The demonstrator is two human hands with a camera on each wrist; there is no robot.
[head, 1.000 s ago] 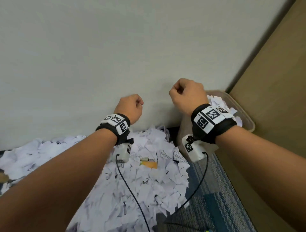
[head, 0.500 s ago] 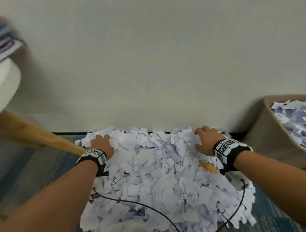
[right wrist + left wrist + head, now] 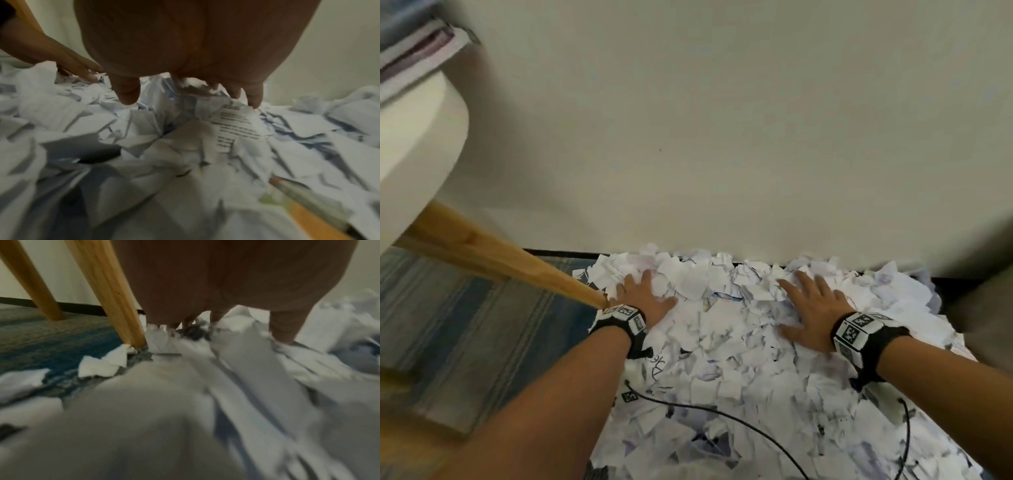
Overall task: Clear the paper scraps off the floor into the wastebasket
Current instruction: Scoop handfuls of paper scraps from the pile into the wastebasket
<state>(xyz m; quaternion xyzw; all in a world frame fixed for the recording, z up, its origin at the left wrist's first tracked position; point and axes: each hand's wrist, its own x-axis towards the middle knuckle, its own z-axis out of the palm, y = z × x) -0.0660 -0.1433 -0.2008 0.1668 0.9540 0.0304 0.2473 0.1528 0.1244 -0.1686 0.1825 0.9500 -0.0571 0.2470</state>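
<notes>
White torn paper scraps (image 3: 739, 359), some printed, heaped on blue-grey striped carpet floor (image 3: 465, 325), filling 6 o'clock to 3 o'clock of head view and banked against cream wall (image 3: 722, 120) at 12 o'clock. Left hand (image 3: 643, 296) flat on heap at 9 o'clock side, grip wide, fingers spread, holding nothing. Right hand (image 3: 813, 308) flat on heap toward 3 o'clock, grip wide, fingers (image 3: 789, 286) splayed, pressing paper, nothing pinched. Hands well apart, both near far edge of heap. Left wrist view: fingertips (image 3: 281, 335) down in scraps, light wooden furniture leg (image 3: 107, 293) just beside hand at 10 o'clock, foot touching loose scraps; second leg behind it. Right wrist view: fingertips (image 3: 127, 95) sunk in paper, printed scrap (image 3: 234, 128) just below them, orange scrap (image 3: 312, 222) at 5 o'clock. Black wristbands with square markers (image 3: 859, 330) on both wrists, thin black cables (image 3: 722, 416) trailing over heap at 6 o'clock. Blurred grey-brown shape at 3 o'clock edge, cannot tell if wastebasket.
</notes>
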